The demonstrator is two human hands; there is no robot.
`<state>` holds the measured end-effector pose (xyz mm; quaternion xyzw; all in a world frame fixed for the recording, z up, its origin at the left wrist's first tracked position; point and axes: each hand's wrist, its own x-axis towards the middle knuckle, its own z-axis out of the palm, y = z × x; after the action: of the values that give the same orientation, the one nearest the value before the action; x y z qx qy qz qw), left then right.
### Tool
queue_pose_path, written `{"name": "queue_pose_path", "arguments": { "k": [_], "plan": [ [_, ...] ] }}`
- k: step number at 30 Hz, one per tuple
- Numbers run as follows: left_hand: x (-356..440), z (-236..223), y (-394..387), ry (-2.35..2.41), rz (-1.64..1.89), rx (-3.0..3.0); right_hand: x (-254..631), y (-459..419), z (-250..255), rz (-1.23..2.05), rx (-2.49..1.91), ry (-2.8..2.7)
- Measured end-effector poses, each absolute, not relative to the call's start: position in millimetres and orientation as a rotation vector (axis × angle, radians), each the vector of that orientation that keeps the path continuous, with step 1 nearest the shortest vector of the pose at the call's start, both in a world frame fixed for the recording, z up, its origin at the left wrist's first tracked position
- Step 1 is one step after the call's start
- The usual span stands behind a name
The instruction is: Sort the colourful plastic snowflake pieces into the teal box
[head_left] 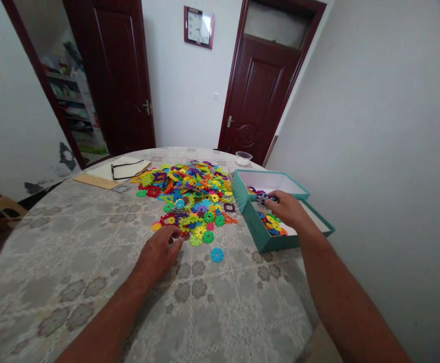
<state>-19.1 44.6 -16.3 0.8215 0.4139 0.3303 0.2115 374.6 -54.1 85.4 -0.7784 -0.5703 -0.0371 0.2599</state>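
Note:
A heap of colourful notched plastic pieces (195,181), many like snowflake discs, lies mid-table. My left hand (163,248) rests at its near edge, fingers curled, thumb and fingertips a little apart beside a small dark red piece (185,235). A blue disc (216,255) lies alone to its right. On the right, my right hand (286,207) reaches over a green box (280,244), pinching a dark blue notched piece (267,197). Inside the box's left part are loose pieces (272,224) in several colours.
Another green-rimmed box part (291,189) with pieces stands behind. Black-framed glasses (127,170) lie on papers (97,180) at the left. A clear plastic bowl (243,158) sits at the far edge. A patterned cloth (91,252) covers the round table.

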Motion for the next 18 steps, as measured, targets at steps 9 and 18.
{"name": "queue_pose_path", "arguments": {
  "k": [9, 18],
  "plan": [
    [-25.4, -39.0, 59.4, 1.183, 1.065, 2.459, 384.4, 4.2, 104.8, -0.493, -2.063, -1.371],
    [-28.4, -54.3, 64.2, 1.258, 1.132, 2.601, 256.5, -13.0, 36.0, -0.19, -1.693, -2.046]
  ]
}}
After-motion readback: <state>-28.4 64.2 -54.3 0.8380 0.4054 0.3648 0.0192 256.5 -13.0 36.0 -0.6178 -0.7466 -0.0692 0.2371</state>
